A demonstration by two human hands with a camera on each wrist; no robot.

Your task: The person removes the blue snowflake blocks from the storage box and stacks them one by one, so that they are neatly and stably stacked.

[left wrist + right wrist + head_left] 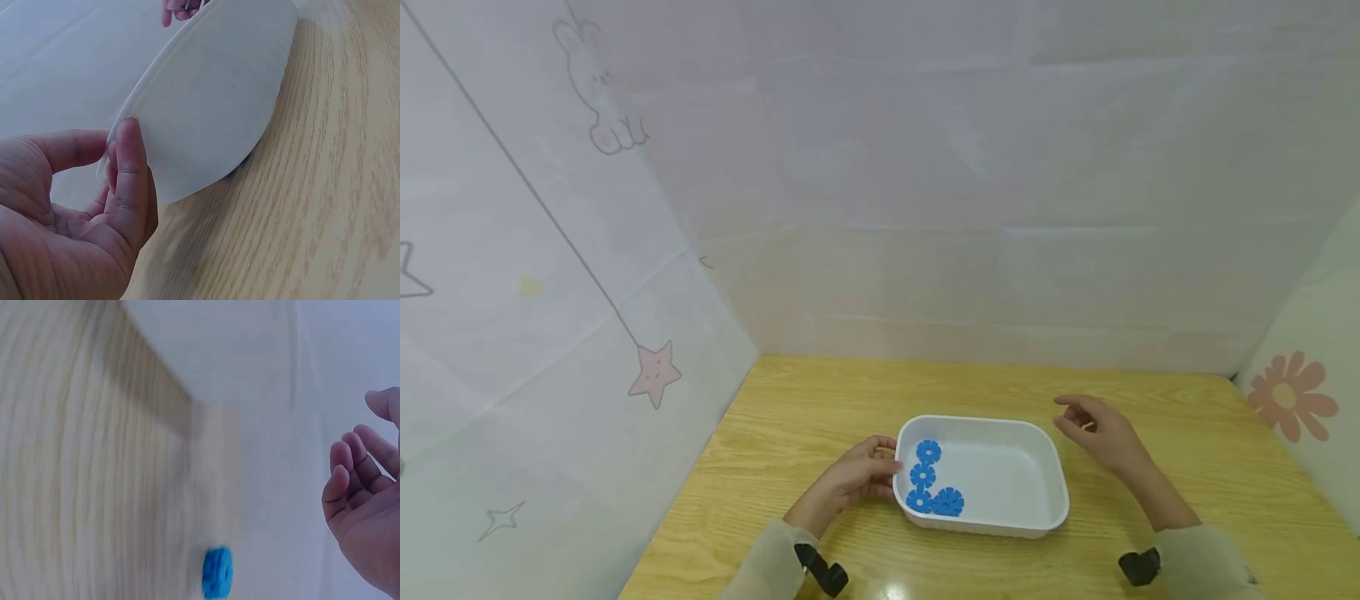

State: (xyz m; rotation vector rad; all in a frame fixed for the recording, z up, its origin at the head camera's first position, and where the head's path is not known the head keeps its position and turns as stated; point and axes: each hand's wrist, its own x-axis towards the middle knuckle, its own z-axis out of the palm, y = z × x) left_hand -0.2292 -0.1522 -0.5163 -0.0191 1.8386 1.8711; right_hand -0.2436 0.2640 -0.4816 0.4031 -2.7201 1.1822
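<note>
A white rectangular tray (1000,479) has several blue notched plastic discs (922,476) lying along its left side and near left corner. My left hand (867,473) pinches the tray's left rim. In the left wrist view, the thumb is on one side of the rim and the fingers (130,169) lie against the outer wall. To the right of the tray, my right hand (1101,433) hovers with loosely curled fingers and nothing in them. A blue ridged piece (217,572) shows beyond the tray in the right wrist view; the head view does not show it.
The tray stands on a light wood-grain table (820,400). A pale cloth backdrop (955,275) rises at the table's far edge, with printed cloth walls (587,467) at the left and right.
</note>
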